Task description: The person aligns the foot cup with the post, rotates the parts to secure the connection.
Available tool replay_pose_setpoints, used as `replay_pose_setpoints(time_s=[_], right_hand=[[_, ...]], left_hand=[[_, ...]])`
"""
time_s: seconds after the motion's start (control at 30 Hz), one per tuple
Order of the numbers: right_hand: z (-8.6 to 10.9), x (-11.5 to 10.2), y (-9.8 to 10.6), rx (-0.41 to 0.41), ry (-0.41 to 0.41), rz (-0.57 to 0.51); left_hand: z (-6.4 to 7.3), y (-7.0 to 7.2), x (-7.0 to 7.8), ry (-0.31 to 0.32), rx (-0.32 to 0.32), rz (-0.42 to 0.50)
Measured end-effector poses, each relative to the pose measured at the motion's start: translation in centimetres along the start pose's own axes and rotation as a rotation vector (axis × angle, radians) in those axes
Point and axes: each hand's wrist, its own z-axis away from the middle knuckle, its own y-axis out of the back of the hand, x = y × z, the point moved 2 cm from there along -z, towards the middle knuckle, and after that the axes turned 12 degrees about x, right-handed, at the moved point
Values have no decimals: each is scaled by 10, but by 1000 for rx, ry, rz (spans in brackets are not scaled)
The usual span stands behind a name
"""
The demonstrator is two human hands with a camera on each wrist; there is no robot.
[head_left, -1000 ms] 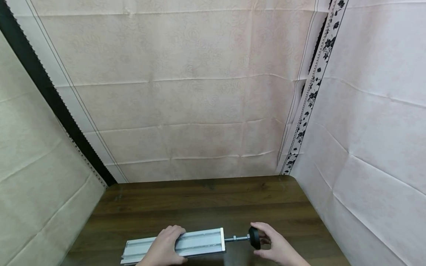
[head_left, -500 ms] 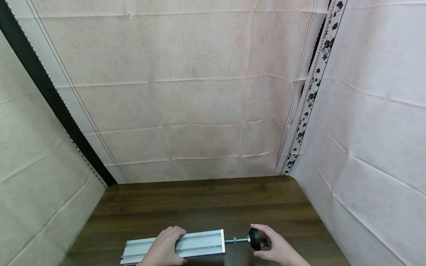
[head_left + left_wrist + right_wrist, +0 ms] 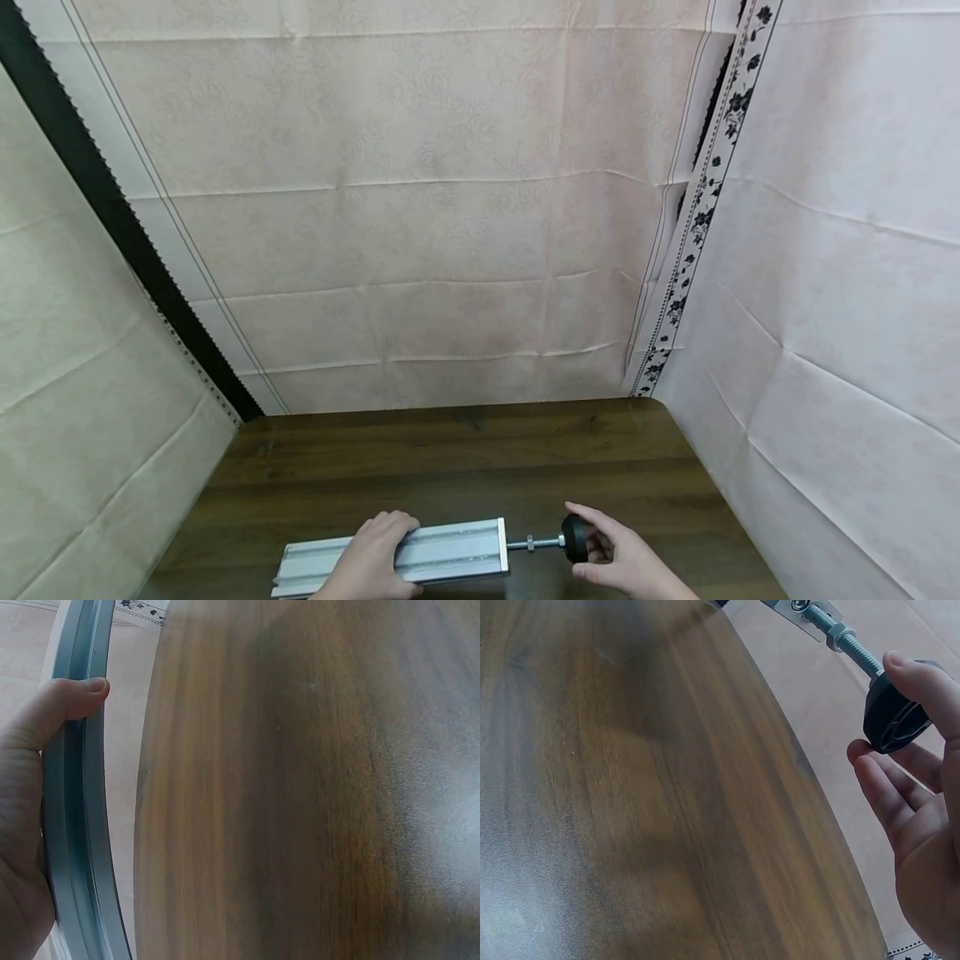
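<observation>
My left hand (image 3: 371,557) grips a silver aluminium profile (image 3: 453,548) across its middle. In the left wrist view the thumb (image 3: 96,685) lies over the grooved side of the profile. A threaded rod (image 3: 545,542) with a hex nut (image 3: 530,543) sticks out of the profile's right end plate (image 3: 502,544). At the rod's outer end sits a black levelling foot (image 3: 573,538). My right hand (image 3: 622,552) pinches the foot by its rim between thumb and fingers. The right wrist view shows the foot's hollow underside (image 3: 904,729) facing the palm.
A brown wood-grain table (image 3: 450,467) lies beneath the hands, its rounded far corner (image 3: 656,402) at the right. Pale cloth (image 3: 450,250) hangs behind it and on both sides, with a black strip (image 3: 135,225) on the left and a floral border (image 3: 697,217) on the right.
The fingers of my right hand shift slightly at the rim of the levelling foot. The left hand and the profile stay in place.
</observation>
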Motion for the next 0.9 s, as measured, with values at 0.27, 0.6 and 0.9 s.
replay_pose_setpoints(time_s=[0.27, 0.6, 0.9], right_hand=[[-1, 3, 0, -14, -47, -3], [-1, 3, -1, -1, -60, 36], [-3, 4, -2, 10, -102, 33]], left_hand=[[-1, 1, 1, 24, -31, 8], [0, 0, 1, 29, -41, 14], [0, 0, -1, 6, -4, 21]])
